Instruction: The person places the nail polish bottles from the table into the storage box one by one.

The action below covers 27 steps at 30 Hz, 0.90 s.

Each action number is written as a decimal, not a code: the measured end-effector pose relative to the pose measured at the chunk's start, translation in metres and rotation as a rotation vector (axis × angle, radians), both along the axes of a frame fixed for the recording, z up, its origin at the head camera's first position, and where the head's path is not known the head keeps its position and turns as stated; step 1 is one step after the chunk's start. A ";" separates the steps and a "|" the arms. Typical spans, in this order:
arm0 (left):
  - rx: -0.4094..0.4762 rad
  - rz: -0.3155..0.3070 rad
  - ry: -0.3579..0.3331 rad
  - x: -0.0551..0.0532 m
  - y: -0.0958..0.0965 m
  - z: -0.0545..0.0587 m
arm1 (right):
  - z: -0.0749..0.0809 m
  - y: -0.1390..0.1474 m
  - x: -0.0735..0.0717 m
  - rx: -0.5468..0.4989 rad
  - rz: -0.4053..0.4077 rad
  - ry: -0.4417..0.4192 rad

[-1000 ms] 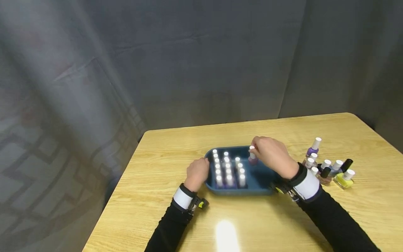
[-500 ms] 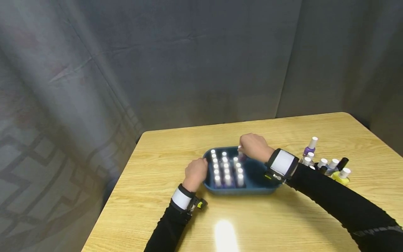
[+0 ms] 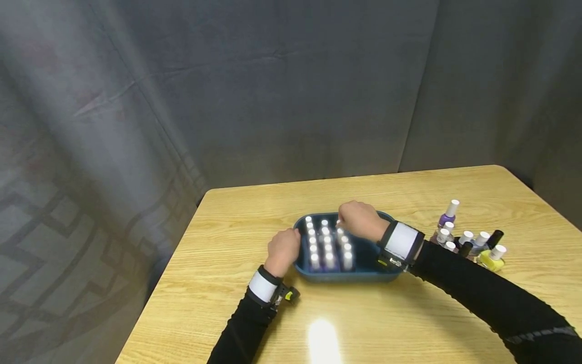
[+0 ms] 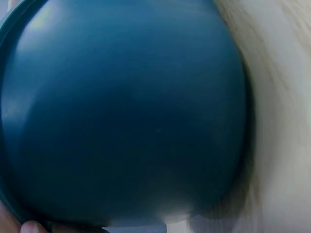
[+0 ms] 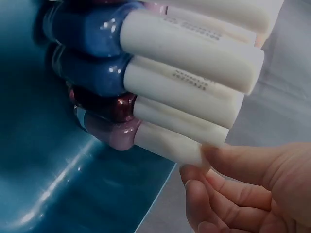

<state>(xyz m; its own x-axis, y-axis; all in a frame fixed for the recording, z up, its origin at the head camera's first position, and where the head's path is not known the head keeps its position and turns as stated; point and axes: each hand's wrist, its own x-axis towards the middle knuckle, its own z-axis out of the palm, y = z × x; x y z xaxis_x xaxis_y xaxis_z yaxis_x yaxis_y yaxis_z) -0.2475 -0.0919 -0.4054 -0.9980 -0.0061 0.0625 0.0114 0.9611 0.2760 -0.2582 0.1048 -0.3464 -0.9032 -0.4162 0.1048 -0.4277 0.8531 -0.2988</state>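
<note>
My left hand grips the left rim of a dark blue-green plastic tray; its fingertips show at the rim in the left wrist view. Inside the tray, white-capped nail polish bottles stand upright in rows on the left side. At the back of the third row is my right hand. In the right wrist view, thumb and fingers pinch the white cap end of a mauve nail polish bottle. That bottle stands at the end of a row, beside a dark red bottle and blue ones.
To the right of the tray, a loose cluster of nail polish bottles stands on the wooden table, including a purple one, a yellow one and one with a black cap. A grey curtain hangs behind.
My right hand has moved left across the tray with the mauve nail polish bottle, from the bare right part to the back of the third row. The left hand stays on the rim.
</note>
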 end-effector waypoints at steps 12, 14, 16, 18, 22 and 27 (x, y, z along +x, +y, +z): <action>0.004 -0.006 -0.005 0.001 0.000 0.000 | 0.002 -0.003 0.000 -0.032 0.000 -0.001; 0.004 -0.005 -0.004 0.002 0.000 0.000 | 0.001 -0.004 0.000 -0.031 0.005 -0.009; 0.006 -0.004 -0.003 0.002 0.001 0.000 | 0.002 -0.003 0.000 -0.026 0.007 -0.020; 0.007 -0.005 -0.002 0.002 0.001 0.000 | 0.002 -0.003 0.001 -0.020 0.007 -0.033; 0.010 -0.007 0.004 0.002 0.001 0.001 | 0.003 -0.001 0.001 -0.014 -0.001 -0.052; 0.016 -0.001 0.011 0.002 0.001 0.000 | 0.007 0.002 0.002 -0.015 -0.010 -0.070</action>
